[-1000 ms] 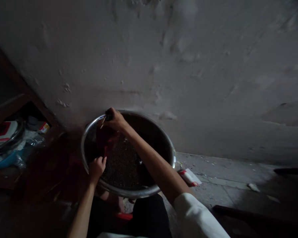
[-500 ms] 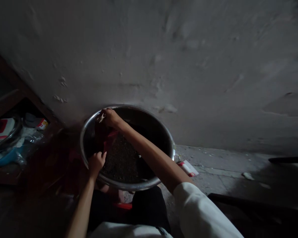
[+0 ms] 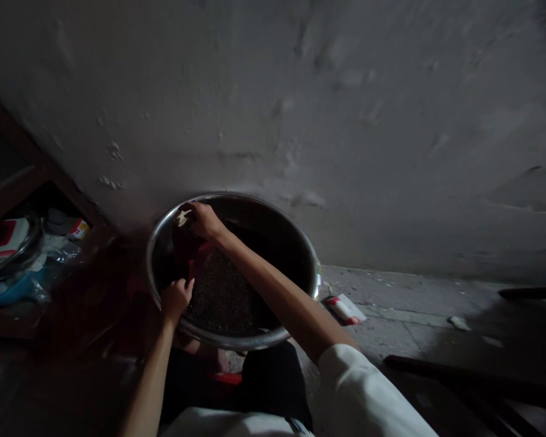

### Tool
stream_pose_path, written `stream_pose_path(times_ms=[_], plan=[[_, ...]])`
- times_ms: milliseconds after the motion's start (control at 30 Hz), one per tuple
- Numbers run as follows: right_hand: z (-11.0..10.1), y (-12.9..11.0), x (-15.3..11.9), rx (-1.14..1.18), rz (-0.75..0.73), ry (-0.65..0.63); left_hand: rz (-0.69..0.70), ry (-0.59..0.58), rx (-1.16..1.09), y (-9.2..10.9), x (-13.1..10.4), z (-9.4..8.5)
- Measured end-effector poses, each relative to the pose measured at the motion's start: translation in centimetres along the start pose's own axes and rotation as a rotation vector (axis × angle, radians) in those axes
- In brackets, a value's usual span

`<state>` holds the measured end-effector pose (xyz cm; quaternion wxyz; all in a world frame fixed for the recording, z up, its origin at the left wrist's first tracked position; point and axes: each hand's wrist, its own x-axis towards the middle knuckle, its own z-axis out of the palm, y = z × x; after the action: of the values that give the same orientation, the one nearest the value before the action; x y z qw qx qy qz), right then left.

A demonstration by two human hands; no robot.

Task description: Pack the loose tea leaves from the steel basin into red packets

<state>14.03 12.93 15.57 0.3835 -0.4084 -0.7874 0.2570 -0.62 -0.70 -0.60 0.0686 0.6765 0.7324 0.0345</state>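
A large round metal basin (image 3: 316, 285) holds dark, grainy material (image 3: 222, 291). Inside its left part is a dark red bag (image 3: 193, 252), dim and partly hidden by my arm. My left hand (image 3: 177, 297) is closed on the bag's lower edge at the left rim. Over the upper left of the basin, my right hand (image 3: 200, 220) is closed round a pale, crumpled piece (image 3: 182, 218) that sticks out past its fingers. Whether that piece belongs to the bag cannot be made out.
A rough grey wall (image 3: 264, 91) rises behind the basin. On the floor to the right lies a red and white packet (image 3: 346, 309), with dark bars (image 3: 473, 376) beyond. Plastic bags and a blue container (image 3: 13, 291) sit at the left.
My right hand has shifted slightly left and down, and the pale piece shows more. My left hand has hardly moved.
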Motion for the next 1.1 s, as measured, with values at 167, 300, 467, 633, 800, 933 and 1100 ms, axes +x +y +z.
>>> stream_pose_path(times_ms=[167,300,467,633,800,933,1100], plan=[[-0.5,0.2,-0.9,-0.035,-0.020,0.153,-0.009,-0.022,0.000,0.3,-0.1,-0.4],[-1.1,0.3,-1.1,0.030,0.046,0.166,-0.015,-0.046,0.005,0.4,-0.2,-0.7],[-1.8,-0.1,-1.9,0.163,0.032,0.263,-0.038,-0.087,0.010,0.5,0.2,-0.7],[-0.8,0.9,-5.2,0.302,0.077,0.687,-0.071,-0.195,0.002,0.5,0.7,-0.7],[4.9,6.5,-10.6,0.155,0.505,0.814,-0.056,-0.129,-0.036,0.5,0.2,-0.8],[11.4,11.5,-15.3,-0.118,0.968,0.082,-0.060,-0.107,-0.034,0.5,-0.1,-0.9],[16.1,13.8,-18.1,-0.261,1.003,-0.492,-0.066,-0.149,-0.037,0.5,0.1,-0.9]])
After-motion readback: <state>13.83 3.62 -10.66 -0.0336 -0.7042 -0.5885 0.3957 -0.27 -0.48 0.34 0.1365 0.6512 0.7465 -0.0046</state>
